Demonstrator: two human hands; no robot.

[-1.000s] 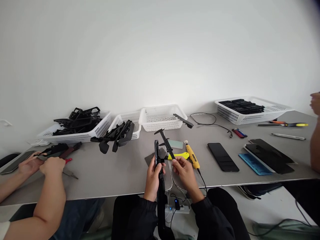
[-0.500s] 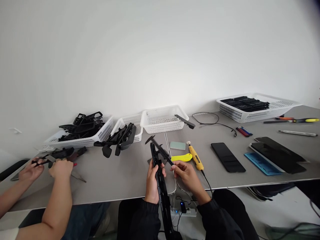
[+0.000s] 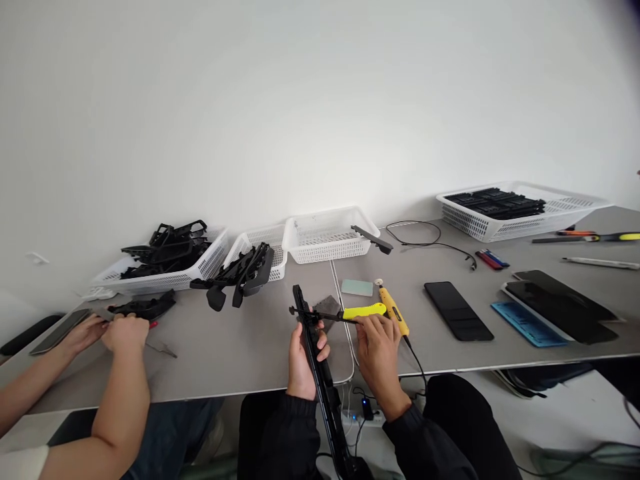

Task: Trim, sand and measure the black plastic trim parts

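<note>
My left hand [image 3: 302,367] is wrapped round a long, narrow black plastic part [image 3: 320,373], which stands tilted over the table's front edge with its lower end towards my lap. In the fingers of my right hand [image 3: 379,353] is a dark caliper [image 3: 327,316], lying almost level across the part's upper end. Its jaws are at the part, but I cannot tell whether they touch it. Just beyond my right hand lie a bright yellow handle [image 3: 363,311] and a yellow corded rotary tool [image 3: 393,310]. A grey square sheet [image 3: 327,305] shows behind the caliper.
White baskets [image 3: 327,253] line the wall, some holding black parts [image 3: 245,273]. On the right lie a black phone [image 3: 457,311], a blue tray [image 3: 529,324] and dark panels [image 3: 555,310]. A co-worker's hands [image 3: 125,333] handle a tool and a black part at left.
My right hand has turned over and risen slightly, swinging the caliper from a steep slant to nearly level across the black part. The co-worker's hands have shifted a little right.
</note>
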